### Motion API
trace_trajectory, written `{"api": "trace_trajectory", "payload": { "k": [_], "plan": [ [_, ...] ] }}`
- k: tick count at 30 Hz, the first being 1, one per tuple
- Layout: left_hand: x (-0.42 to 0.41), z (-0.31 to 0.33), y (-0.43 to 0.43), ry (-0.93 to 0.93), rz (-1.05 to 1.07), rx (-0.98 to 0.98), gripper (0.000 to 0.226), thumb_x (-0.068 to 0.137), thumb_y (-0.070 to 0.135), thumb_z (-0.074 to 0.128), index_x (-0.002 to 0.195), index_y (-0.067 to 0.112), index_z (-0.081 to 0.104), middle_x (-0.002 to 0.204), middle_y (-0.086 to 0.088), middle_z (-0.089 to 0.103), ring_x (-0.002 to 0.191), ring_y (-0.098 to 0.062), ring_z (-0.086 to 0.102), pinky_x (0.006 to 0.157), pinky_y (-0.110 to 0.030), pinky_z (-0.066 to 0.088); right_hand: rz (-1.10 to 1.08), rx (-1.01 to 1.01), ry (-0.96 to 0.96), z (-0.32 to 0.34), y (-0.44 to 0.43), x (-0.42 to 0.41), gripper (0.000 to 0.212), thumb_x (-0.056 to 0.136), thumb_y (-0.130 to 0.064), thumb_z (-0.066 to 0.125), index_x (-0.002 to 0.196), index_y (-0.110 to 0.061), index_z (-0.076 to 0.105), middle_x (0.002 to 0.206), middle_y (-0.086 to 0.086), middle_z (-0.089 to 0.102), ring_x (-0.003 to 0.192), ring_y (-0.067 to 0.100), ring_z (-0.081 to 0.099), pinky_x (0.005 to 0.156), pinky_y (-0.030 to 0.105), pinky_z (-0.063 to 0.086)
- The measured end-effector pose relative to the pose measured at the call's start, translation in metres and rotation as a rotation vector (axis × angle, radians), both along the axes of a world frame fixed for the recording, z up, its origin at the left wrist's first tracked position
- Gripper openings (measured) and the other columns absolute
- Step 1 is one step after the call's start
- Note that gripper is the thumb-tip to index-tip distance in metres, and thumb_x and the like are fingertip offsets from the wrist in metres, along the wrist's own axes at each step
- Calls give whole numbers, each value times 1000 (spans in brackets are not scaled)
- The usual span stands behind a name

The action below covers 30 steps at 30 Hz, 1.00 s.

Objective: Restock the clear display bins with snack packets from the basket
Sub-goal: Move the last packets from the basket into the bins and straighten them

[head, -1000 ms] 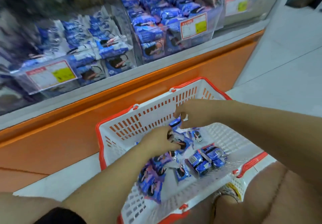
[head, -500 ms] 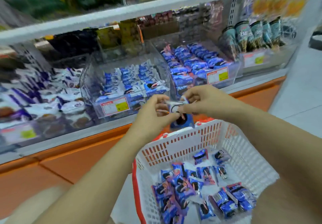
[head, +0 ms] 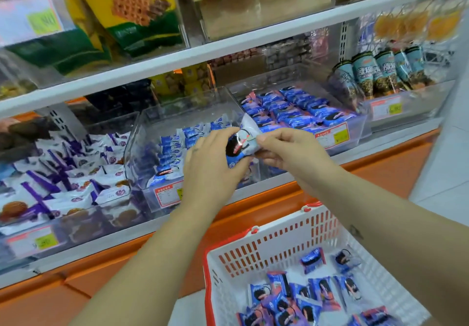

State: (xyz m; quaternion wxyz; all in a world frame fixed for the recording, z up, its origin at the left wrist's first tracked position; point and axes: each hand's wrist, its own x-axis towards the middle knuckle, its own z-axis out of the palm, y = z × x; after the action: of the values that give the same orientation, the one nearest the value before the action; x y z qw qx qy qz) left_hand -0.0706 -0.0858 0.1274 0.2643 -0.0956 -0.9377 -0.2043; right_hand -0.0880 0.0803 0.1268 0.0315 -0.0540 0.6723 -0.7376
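Both our hands on one blue snack packet [head: 240, 145]: left hand [head: 210, 166] curled round lower end, right hand [head: 286, 148] pinching its side, looks like thumb and fingertips but kinda blurry. Packet held up in front of middle clear bin [head: 149, 135], partly filled. White-red basket [head: 276, 226] sits lower right, loose packets [head: 304, 297] inside.

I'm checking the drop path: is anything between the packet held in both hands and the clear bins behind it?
Nothing visible does. The snack packet, held by the left hand and pinched by the right hand, is up just before the open-topped clear bins; no lid or other item lies between.
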Motion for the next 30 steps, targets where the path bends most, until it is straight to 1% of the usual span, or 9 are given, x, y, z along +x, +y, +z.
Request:
{"api": "trace_trajectory", "payload": {
  "k": [2, 4, 8, 11, 17, 21, 23, 27, 30],
  "plan": [
    [-23, 6, -10, -29, 31, -31, 52, 86, 42, 70, 134, 31, 51, 127, 10, 60, 116, -18, 54, 99, -46, 44, -62, 115, 58, 2, 4, -11, 11, 95, -24, 62, 95, -18, 71, 101, -2, 73, 86, 5, 71, 80, 21, 56],
    [-53, 8, -24, -131, 100, -13, 53, 87, 42, 69, 135, 30, 51, 130, 6, 60, 118, -21, 55, 96, -43, 47, -108, 314, 166, 0, 8, -20, 18, 96, -25, 59, 109, -22, 71, 109, -10, 69, 93, 0, 65, 85, 18, 50],
    [-108, 1, -40, -347, 157, -67, 61, 87, 40, 71, 141, 25, 47, 137, -4, 58, 121, -28, 56, 96, -45, 51, 5, 697, 271, -14, 12, -29, 43, 100, -25, 53, 143, -25, 47, 146, -8, 47, 132, 10, 43, 101, 22, 32],
    [-132, -6, -35, -447, 95, -130, 64, 89, 34, 70, 146, 21, 42, 143, -9, 51, 125, -30, 52, 101, -42, 47, 76, 804, 300, -21, 14, -30, 51, 101, -25, 52, 149, -25, 37, 155, -7, 36, 141, 12, 32, 111, 27, 29],
    [-149, -13, -29, -623, 0, -191, 63, 92, 25, 69, 148, 23, 40, 153, -6, 40, 133, -27, 45, 103, -33, 39, 72, 850, 318, -20, 15, -29, 53, 99, -28, 54, 149, -28, 36, 154, -6, 38, 140, 11, 33, 109, 28, 32],
    [-145, -16, -32, -662, -54, -170, 55, 100, 36, 54, 151, 26, 36, 155, -3, 38, 138, -25, 42, 109, -33, 34, 62, 854, 324, -21, 16, -29, 55, 98, -29, 56, 150, -29, 36, 152, -7, 40, 136, 12, 38, 104, 27, 35],
    [-143, -21, -31, -681, -52, -209, 53, 104, 40, 42, 153, 25, 30, 158, -5, 32, 142, -28, 34, 114, -36, 30, 55, 848, 324, -22, 15, -29, 56, 98, -29, 56, 150, -30, 37, 152, -7, 40, 136, 12, 39, 104, 28, 37],
    [-144, -30, -29, -719, 25, -392, 55, 105, 47, 23, 156, 30, 16, 159, -16, 23, 145, -41, 22, 116, -53, 25, 53, 844, 334, -26, 14, -29, 58, 97, -28, 58, 150, -29, 35, 153, -7, 39, 140, 12, 33, 109, 31, 33],
    [-142, -26, -28, -798, 34, -412, 55, 104, 50, 17, 157, 34, 7, 162, -13, 12, 148, -40, 9, 119, -54, 13, 58, 848, 344, -28, 15, -29, 59, 96, -28, 58, 150, -29, 35, 153, -6, 39, 142, 11, 30, 111, 32, 32]
  ]
}}
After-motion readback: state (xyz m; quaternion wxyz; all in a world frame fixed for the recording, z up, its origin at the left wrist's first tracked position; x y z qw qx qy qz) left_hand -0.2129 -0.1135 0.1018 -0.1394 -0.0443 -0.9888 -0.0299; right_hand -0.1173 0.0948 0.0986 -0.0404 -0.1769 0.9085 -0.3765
